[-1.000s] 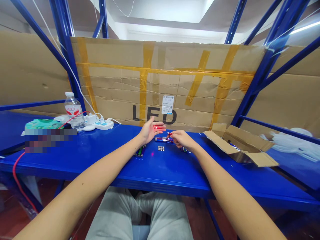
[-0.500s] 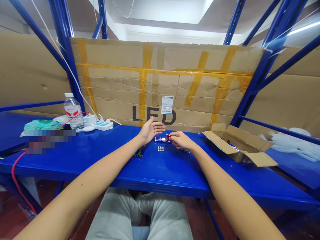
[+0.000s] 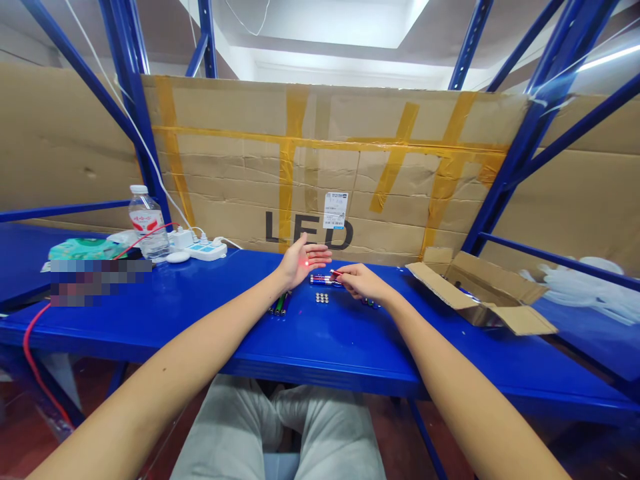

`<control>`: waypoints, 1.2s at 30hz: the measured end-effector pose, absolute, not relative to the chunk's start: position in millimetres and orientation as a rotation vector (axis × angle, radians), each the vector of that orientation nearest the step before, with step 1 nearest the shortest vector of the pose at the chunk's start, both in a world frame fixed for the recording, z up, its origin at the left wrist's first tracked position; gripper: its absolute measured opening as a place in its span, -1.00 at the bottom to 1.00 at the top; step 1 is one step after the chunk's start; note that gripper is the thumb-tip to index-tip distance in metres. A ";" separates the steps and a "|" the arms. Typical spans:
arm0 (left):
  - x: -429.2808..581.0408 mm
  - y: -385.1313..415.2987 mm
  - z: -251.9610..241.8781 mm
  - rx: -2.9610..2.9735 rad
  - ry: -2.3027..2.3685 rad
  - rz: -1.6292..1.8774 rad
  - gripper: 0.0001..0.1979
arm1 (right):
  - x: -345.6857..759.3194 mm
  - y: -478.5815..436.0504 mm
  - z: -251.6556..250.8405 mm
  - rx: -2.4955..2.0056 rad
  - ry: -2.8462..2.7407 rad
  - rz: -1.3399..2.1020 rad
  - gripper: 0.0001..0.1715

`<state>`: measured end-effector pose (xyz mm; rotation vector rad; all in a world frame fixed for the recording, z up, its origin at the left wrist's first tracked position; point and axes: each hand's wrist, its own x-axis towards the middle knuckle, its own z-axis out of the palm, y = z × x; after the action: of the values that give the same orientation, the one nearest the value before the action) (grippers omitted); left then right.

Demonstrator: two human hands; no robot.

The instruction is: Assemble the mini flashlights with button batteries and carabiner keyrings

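Note:
In the head view, my left hand (image 3: 300,263) is raised over the blue table, palm toward my right, fingers stretched out and holding nothing. A bright red light dot shows on that palm. Facing it, my right hand (image 3: 364,280) grips a small red laser pointer (image 3: 337,273), its tip toward the palm; most of its body is hidden by the fingers. Under and between the hands lie red and blue metal tubes (image 3: 319,280). Just in front sit several silver button cells (image 3: 322,298) in rows. Green and dark tubes (image 3: 279,307) lie beneath my left wrist, partly covered.
An open cardboard box (image 3: 483,300) stands on the table (image 3: 330,347) at right. At left are a water bottle (image 3: 146,227), a tissue pack (image 3: 87,249) and a white power strip (image 3: 207,250). A taped cardboard wall (image 3: 240,180) closes off the back, between blue posts.
A red light dot has appeared on my left palm. Both hands stay nearly where they were, and the laser pointer is still in my right hand.

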<state>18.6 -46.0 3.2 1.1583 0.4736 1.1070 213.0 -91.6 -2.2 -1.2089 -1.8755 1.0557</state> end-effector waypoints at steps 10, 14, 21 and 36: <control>18.8 -45.6 2.7 1.157 0.458 1.107 -0.34 | 213.5 -90.6 -1.3 -1.282 -1.902 0.942 -0.73; 18.8 -44.3 1.7 1.162 0.455 1.097 -0.34 | 214.4 -89.6 -1.7 -1.294 -1.925 0.885 -0.77; 18.3 -44.5 2.1 1.191 0.465 1.092 -0.33 | 214.8 -88.6 -1.5 -1.337 -1.947 0.812 -0.79; 24.2 -55.2 -6.6 2.562 0.793 1.019 -0.84 | 218.2 -81.9 -11.0 -1.178 -2.056 0.890 -0.65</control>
<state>24.2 -55.2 -6.6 2.5617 0.7927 1.0191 218.2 -81.9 -11.0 -1.1783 -2.0563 0.8904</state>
